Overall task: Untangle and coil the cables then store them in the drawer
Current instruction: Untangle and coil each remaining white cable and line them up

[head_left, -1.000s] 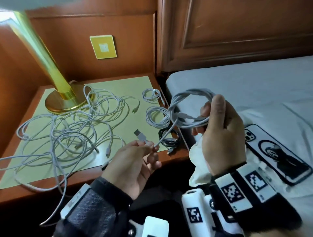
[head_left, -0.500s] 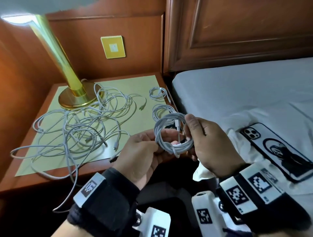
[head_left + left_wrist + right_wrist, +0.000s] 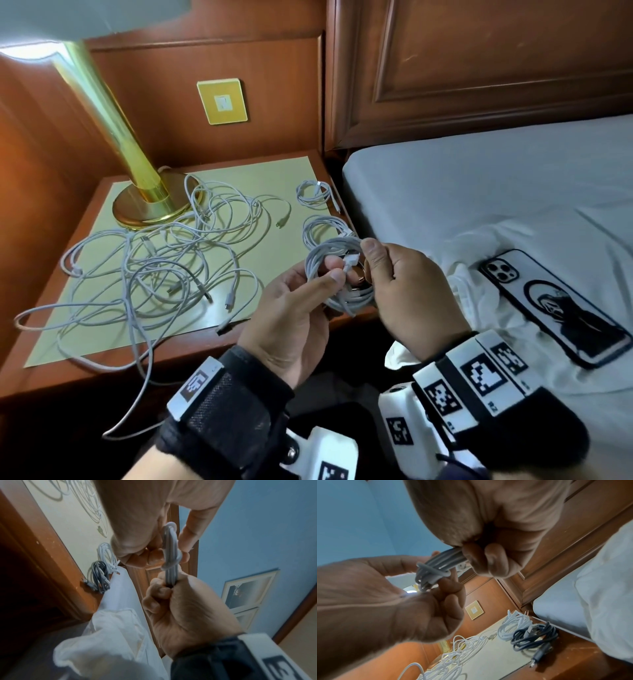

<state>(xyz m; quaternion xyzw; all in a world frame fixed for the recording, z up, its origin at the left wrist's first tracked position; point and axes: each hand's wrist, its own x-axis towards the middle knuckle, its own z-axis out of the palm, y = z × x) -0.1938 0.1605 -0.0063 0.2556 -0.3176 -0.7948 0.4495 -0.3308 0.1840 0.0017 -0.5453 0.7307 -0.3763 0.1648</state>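
Two hands securing a freshly wound cable coil above the nightstand edge.

Both hands are gripping the grey coil [image 3: 337,274]: the right hand [image 3: 407,291] is pinching its far side while the left hand [image 3: 294,315] is curling thumb and fingers round the near side, apparently wrapping the loose end and its white plug [image 3: 351,262] around the bundle to lock the loops. Finished coils [image 3: 317,193] are lying along the right edge of the nightstand [image 3: 51,380], kept apart from the tangled cables [image 3: 164,263] awaiting sorting beside the lamp [image 3: 144,202]. No drawer is showing.
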